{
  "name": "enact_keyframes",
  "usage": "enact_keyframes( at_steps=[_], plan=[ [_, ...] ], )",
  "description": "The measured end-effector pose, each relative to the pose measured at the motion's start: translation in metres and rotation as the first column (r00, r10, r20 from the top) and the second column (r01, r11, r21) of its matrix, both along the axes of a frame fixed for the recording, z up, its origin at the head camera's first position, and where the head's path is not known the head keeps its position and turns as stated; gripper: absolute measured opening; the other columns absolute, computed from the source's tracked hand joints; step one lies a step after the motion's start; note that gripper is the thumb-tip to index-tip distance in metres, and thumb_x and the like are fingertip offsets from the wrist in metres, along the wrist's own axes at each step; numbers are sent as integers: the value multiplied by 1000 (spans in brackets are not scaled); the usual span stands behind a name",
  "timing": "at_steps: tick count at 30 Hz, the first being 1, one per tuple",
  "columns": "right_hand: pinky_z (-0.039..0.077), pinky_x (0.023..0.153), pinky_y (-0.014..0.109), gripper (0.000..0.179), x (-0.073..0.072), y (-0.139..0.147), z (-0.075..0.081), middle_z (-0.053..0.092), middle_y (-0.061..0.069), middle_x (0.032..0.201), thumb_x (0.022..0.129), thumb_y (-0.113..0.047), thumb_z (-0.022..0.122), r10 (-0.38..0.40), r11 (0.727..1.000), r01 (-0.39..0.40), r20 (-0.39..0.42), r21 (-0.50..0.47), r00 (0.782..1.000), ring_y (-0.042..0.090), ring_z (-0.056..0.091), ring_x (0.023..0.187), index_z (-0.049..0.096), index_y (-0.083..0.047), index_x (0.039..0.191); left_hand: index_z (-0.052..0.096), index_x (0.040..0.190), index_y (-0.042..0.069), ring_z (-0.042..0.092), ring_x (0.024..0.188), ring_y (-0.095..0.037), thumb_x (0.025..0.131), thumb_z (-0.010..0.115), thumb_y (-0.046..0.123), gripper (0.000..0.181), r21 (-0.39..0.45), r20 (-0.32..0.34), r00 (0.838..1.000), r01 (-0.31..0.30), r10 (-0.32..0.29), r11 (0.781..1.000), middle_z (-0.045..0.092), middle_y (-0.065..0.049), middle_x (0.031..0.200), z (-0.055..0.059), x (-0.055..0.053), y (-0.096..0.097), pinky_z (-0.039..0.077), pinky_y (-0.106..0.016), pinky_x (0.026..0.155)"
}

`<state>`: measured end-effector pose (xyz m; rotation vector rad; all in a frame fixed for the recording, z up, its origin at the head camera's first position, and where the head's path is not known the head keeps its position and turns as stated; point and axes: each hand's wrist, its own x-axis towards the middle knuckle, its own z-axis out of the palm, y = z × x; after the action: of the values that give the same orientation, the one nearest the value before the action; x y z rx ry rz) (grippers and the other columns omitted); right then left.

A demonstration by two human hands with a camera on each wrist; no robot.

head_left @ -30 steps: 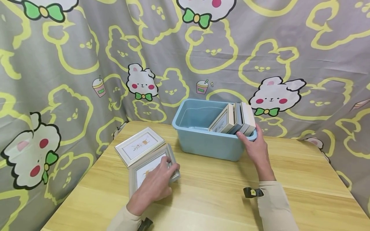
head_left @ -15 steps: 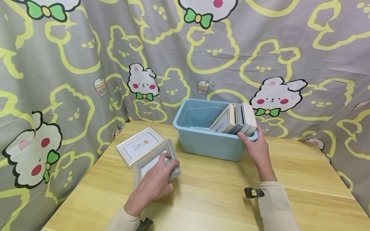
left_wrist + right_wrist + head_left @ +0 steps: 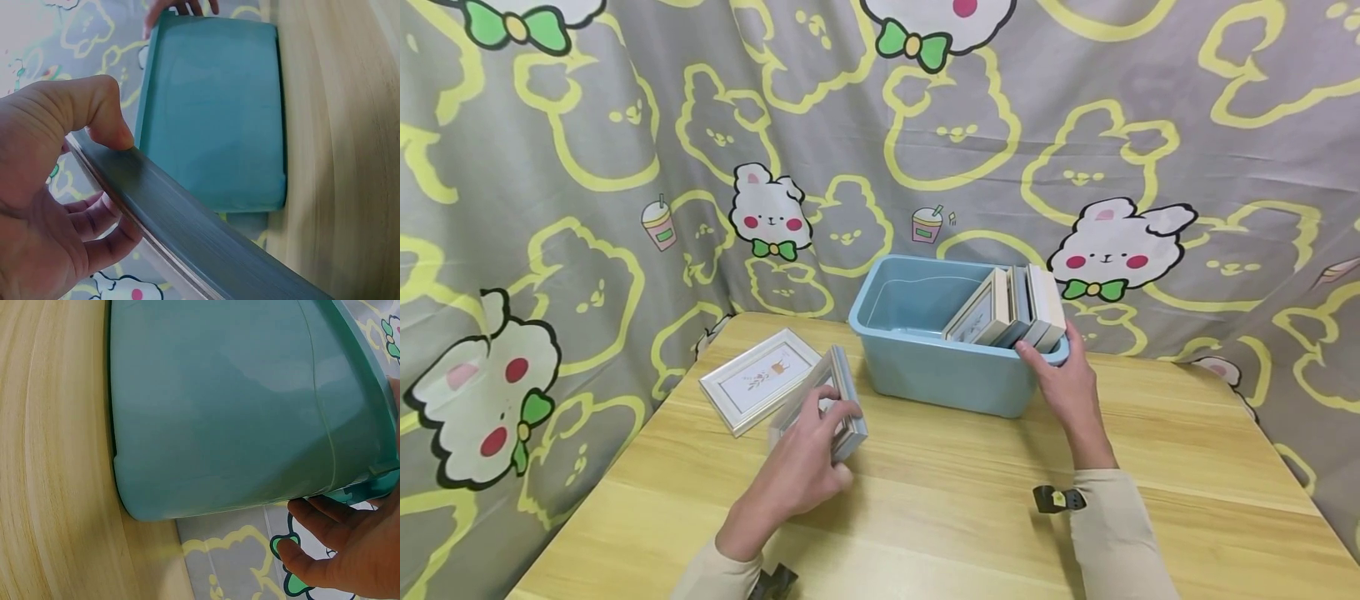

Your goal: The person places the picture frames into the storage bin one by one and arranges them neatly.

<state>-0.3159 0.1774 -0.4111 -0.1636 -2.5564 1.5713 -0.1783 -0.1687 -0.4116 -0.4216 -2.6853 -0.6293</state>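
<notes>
My left hand (image 3: 801, 458) pinches a grey-blue picture frame (image 3: 181, 212) by its edge, with the thumb on the side and the fingers curled on its face. The frame stands tilted up on the left part of the table. Behind it a silver picture frame (image 3: 745, 379) with a floral print lies face up. At the right end of a blue plastic bin (image 3: 943, 375), my right hand (image 3: 1071, 387) holds the rim, its thumb on the front side. Inside the bin, several picture frames (image 3: 1011, 308) lean on edge toward the right.
The wooden table (image 3: 947, 508) spreads in front of the bin. A grey curtain (image 3: 842, 125) with yellow outlines and white rabbits hangs behind and on both sides. Dark straps (image 3: 1058, 500) sit at the wrists.
My left hand has tipped the grey-blue frame up from lying nearly flat to a steep tilt, uncovering more table. The right hand stays at the bin's rim.
</notes>
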Motion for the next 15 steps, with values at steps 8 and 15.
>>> enact_keyframes(
  at_steps=[8,15],
  plan=[
    [27,111,64,100,-1,0,-1,21,11,162,80,-71,58,0,1000,0,5,-6,1000,40,27,145,1,-38,155,53,118,27,58,95,-24,51,66,-1,74,17,-15,1000,4,-4,1000,40,-9,134,0,1,0,51,-25,67],
    [27,111,63,100,-1,1,-2,25,12,160,80,-70,60,-1,1000,1,-17,-5,1000,39,29,143,4,-37,155,53,116,25,58,88,-17,50,67,1,71,62,-57,998,-5,9,998,40,-8,132,1,2,-1,50,-25,66]
  ],
)
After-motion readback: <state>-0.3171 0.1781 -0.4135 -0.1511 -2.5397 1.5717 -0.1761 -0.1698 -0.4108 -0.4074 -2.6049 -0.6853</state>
